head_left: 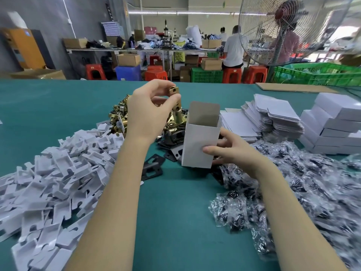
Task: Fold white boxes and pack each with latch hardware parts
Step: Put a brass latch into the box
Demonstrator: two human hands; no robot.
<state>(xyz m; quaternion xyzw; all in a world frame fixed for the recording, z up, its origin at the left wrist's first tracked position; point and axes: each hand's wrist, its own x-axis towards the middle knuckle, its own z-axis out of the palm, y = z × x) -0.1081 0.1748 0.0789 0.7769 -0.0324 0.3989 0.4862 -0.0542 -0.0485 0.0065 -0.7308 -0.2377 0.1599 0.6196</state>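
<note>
My right hand [232, 148] grips a folded white box [199, 141] standing upright on the green table, its top flap open toward the far side. Up and to the left of the box's mouth, my left hand [150, 112] pinches a brass latch part [174, 92] between thumb and fingers. Behind both hands lies a heap of brass latch parts [119, 114], with dark metal plates [153, 168] spread in front of it.
White cardboard inserts [54, 173] are piled at the left. Bagged screw packets [304, 182] cover the right side. Flat box blanks [273, 116] and a stack of finished white boxes [336, 124] sit at the far right. A standing fan [283, 30] and people at benches are beyond the table.
</note>
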